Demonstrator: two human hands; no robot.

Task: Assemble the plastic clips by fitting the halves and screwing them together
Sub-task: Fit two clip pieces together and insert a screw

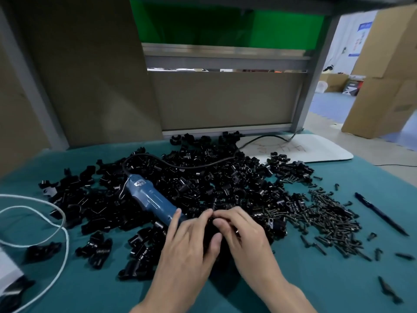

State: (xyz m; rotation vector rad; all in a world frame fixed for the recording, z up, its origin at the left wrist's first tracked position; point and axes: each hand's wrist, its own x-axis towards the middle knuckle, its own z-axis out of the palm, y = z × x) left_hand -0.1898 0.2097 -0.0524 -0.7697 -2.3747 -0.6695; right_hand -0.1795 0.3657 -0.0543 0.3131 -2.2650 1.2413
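A big heap of black plastic clip halves (203, 184) covers the middle of the teal table mat (90, 290). A spread of dark screws (327, 218) lies to its right. A blue electric screwdriver (149, 199) rests on the heap, its black cord running back. My left hand (191, 240) and my right hand (243, 231) meet at the heap's near edge, both with fingers curled round a black clip piece (211, 231) held between them. Most of that piece is hidden by my fingers.
A black pen (379, 213) lies at the right beyond the screws. A white cord (61, 224) loops at the left. A white board (300, 147) lies at the back right. A metal frame with panels stands behind the table. Cardboard boxes (383, 75) stand at right.
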